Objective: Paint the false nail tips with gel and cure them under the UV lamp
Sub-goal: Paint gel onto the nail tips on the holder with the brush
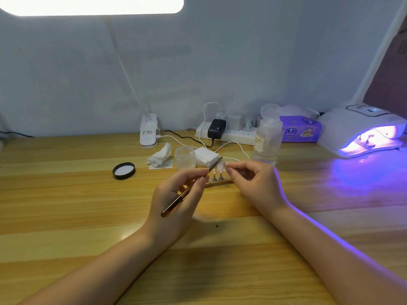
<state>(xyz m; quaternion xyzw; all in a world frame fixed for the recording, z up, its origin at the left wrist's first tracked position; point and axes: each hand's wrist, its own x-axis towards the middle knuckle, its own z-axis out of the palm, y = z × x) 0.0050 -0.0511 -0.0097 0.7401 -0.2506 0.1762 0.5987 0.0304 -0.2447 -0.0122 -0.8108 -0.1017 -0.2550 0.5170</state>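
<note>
The left hand (176, 194) holds a brush (189, 188) in a pen-like grip, its long axis running from low at the near left up to the far right; its tip sits just beside a false nail tip (224, 166) that the right hand (253, 181) pinches between thumb and forefinger; so the nail lies just right of and beyond the bristles, and the left hand is the nearer to stroke it; more tips stand on a holder (218, 183) directly below; farther right on the worktop (66, 205), well apart, the UV lamp (361, 130) glows violet, seemingly with something inside.
</note>
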